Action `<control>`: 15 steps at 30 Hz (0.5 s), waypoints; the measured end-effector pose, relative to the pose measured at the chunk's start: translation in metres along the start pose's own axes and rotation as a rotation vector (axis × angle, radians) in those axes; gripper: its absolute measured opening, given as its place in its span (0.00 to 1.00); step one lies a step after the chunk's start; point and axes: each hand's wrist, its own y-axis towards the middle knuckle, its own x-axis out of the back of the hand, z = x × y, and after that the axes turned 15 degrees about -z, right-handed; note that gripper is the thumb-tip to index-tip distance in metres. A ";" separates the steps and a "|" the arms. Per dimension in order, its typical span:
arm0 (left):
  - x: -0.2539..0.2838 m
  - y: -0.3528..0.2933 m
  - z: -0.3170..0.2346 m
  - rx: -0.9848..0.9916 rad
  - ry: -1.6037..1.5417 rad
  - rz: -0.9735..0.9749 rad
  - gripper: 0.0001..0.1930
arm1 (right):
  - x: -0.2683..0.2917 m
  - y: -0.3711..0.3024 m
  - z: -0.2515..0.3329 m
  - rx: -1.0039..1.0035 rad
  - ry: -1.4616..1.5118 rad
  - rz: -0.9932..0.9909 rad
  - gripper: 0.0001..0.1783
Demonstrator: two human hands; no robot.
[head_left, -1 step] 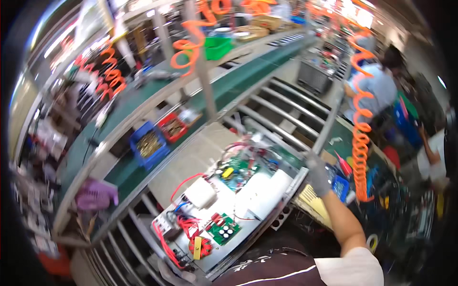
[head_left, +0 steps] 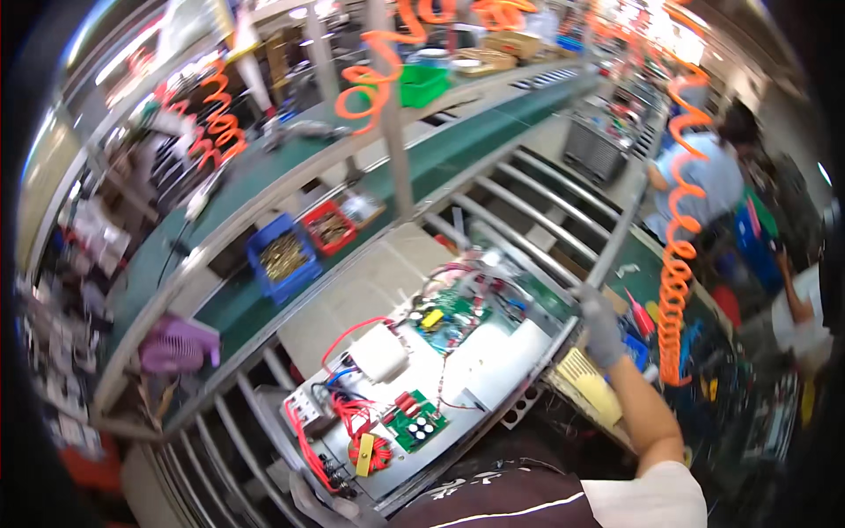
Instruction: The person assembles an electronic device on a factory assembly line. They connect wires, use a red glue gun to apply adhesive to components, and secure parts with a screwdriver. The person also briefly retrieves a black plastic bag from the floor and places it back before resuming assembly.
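A flat metal chassis (head_left: pixel 493 387) lies on the roller conveyor, tilted across the view. On it sit a green circuit board (head_left: pixel 414 424), a white block-shaped part (head_left: pixel 378 354), a red-wound coil (head_left: pixel 373 454) and red wires; a second green board (head_left: pixel 451 314) is at its far end. My right hand (head_left: pixel 602 333), in a grey glove, is at the chassis's right corner, its fingers bent against the edge. Down at the near left corner, my left hand (head_left: pixel 327 505), also gloved, is beside the chassis; its fingers are blurred and partly hidden.
Bare rollers (head_left: pixel 537 207) continue beyond the chassis. A blue bin (head_left: pixel 283 260) and a red bin (head_left: pixel 327 227) of small metal parts stand beyond the conveyor. Orange coiled hoses (head_left: pixel 676 290) hang down. A purple fan (head_left: pixel 179 345) is at left; a co-worker (head_left: pixel 709 180) sits at far right.
The whole view has shifted slightly, with most things lying a little further right in the picture. Both hands stay at the same corners of the chassis.
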 end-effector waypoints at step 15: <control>-0.007 0.075 0.004 0.264 0.386 0.864 0.40 | -0.464 0.203 0.161 1.185 -0.250 0.497 0.37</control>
